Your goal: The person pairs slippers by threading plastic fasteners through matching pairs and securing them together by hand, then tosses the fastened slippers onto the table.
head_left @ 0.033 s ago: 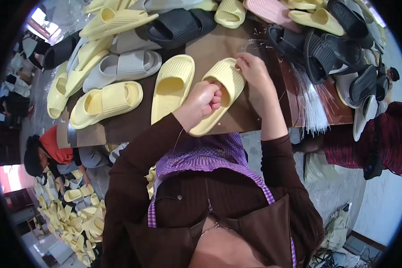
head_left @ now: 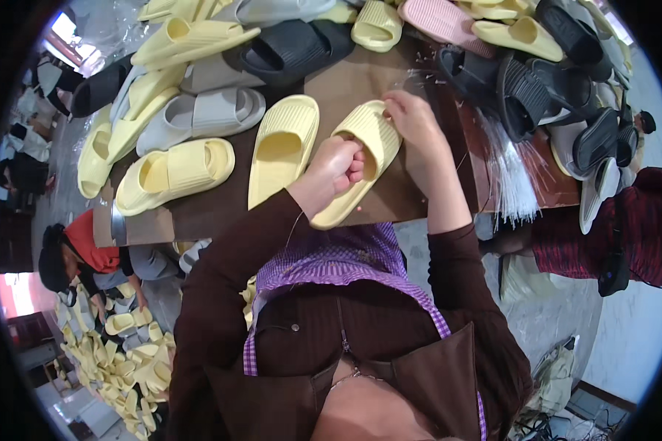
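A pale yellow slide slipper (head_left: 379, 134) with a ribbed strap lies tilted near the table's front edge, under both my hands. My left hand (head_left: 336, 167) is closed at its foot opening, fingers curled against the strap's edge and partly hidden inside. At the strap's upper right side, my right hand (head_left: 413, 121) pinches with its fingertips; whatever lies between them is too small to make out. Just left of my left hand rests another yellow slipper (head_left: 283, 125), pointing the same way, with neither hand on it.
Yellow, grey, black and pink slippers crowd the table's (head_left: 390, 70) back and sides. A bundle of clear plastic strands (head_left: 513, 184) hangs over the right front edge. On the floor at left, a person in red (head_left: 95, 246) bends over a heap of slippers (head_left: 118, 364).
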Demonstrator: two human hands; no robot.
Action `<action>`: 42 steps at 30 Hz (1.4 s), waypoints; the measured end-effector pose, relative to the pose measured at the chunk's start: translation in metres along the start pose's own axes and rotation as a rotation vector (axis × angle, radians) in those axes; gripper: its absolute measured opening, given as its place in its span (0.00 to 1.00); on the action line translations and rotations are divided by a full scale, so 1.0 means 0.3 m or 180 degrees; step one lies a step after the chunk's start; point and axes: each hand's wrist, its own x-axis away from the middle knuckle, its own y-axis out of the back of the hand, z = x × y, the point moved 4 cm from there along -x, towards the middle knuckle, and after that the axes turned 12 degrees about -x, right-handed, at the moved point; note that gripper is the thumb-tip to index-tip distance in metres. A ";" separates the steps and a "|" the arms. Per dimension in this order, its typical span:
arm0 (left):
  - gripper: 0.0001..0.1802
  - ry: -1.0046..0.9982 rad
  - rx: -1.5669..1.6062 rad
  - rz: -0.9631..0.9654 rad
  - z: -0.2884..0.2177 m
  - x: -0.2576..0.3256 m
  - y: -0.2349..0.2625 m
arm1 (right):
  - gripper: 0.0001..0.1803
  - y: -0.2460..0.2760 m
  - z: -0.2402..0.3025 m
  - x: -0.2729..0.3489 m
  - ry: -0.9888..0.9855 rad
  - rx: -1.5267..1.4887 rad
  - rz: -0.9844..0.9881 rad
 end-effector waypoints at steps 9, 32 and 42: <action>0.11 -0.0012 0.0278 0.0169 0.042 -0.080 -0.011 | 0.14 -0.154 -0.065 -0.047 -0.0366 -0.1143 0.0557; 0.12 -0.2082 0.0847 0.0568 -0.071 0.332 0.251 | 0.04 -0.128 -0.078 -0.095 -0.0696 -0.1453 -0.0505; 0.11 -0.1981 0.0757 -0.0505 -0.012 0.406 0.403 | 0.05 -0.124 -0.054 -0.042 -0.0818 -0.1707 -0.0592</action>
